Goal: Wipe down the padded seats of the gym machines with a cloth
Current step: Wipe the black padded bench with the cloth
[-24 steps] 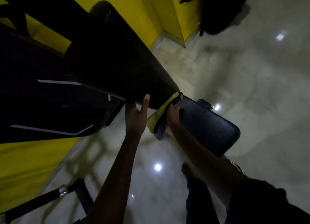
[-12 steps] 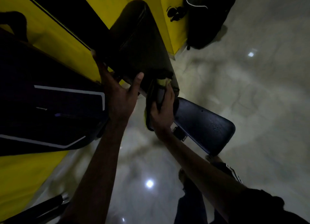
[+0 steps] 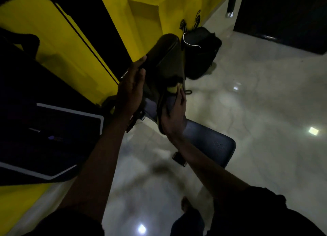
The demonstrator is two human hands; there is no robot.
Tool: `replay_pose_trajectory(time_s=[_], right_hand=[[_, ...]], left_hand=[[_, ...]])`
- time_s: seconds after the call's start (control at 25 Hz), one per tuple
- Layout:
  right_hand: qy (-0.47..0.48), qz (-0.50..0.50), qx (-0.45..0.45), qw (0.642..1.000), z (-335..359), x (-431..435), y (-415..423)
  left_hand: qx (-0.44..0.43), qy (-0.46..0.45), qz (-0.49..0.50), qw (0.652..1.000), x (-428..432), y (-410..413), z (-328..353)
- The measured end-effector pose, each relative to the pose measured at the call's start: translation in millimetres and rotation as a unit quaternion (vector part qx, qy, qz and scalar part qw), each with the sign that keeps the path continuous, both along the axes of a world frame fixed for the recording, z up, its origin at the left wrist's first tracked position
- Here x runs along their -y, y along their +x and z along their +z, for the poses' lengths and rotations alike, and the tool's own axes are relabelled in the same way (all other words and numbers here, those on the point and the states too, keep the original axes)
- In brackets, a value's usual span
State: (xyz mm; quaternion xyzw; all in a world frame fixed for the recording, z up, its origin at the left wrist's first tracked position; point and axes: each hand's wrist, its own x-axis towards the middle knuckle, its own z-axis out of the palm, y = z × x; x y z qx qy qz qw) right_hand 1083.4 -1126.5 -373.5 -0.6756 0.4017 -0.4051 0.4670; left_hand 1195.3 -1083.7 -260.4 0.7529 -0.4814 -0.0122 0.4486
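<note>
Head view, looking down, and it's dim. The pale glossy floor (image 3: pixel 265 112) takes most of the picture, with wide open room to the right of the machine and toward the person's own feet. The yellow wall (image 3: pixel 53 32) closes off the left and the far side. In front of it is a dark panel with white trim (image 3: pixel 53 129), cut off by the left edge, so that side is tight.

At centre, the tall back pad (image 3: pixel 168 62) tilts away toward the wall, its rounded top edge just beside a black bag (image 3: pixel 200 53) on the floor. Below it the seat pad (image 3: pixel 212 143) juts out to the right, its near corner rounded, with free floor all along its right edge. A small metal bracket (image 3: pixel 179 158) shows under it; the rest of the frame is hidden by the arms.

Now the hands. The left hand (image 3: pixel 131 89) lies flat against the left edge of the back pad, fingers straight and together, gripping nothing. The right hand (image 3: pixel 175 117) sits where the back pad meets the seat and presses the cloth (image 3: pixel 172 89) onto the foot of the back pad. Its fingers reach up over the cloth and the thumb hooks round the dark fold hanging at the hand's left. Only a yellow tip of the cloth shows clearly; the rest merges into shadow.

At the bottom edge one foot (image 3: pixel 185 205) is half lost in the dark.
</note>
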Motion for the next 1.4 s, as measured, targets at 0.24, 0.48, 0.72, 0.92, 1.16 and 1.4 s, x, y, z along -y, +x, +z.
replay_pose_trajectory(time_s=[0.24, 0.48, 0.72, 0.92, 1.16, 1.4], right_hand=[[-0.065, -0.053, -0.034, 0.996, 15.3, -5.4, 11.8], [-0.185, -0.073, -0.013, 0.98, 17.7, 5.3, 9.5], [-0.349, 0.016, -0.16, 0.923, -7.0, 10.4, -5.4], [-0.354, 0.043, -0.224, 0.907, -1.7, 6.4, -2.7], [-0.38, 0.09, -0.298, 0.871, -22.0, 12.9, 0.8], [-0.349, 0.123, -0.342, 0.864, -70.1, 18.2, -11.2]], left_hand=[[-0.101, -0.023, -0.047, 0.993, -6.8, 18.5, 2.9], [-0.229, -0.062, -0.106, 0.966, -6.1, 24.3, 5.7], [-0.296, -0.04, -0.171, 0.939, -9.7, 42.9, 12.3], [-0.296, -0.051, -0.18, 0.937, -7.0, 46.8, 3.0], [-0.298, -0.046, -0.158, 0.94, -6.3, 44.8, 3.0], [-0.289, -0.054, -0.033, 0.955, -8.9, 9.8, -37.1]])
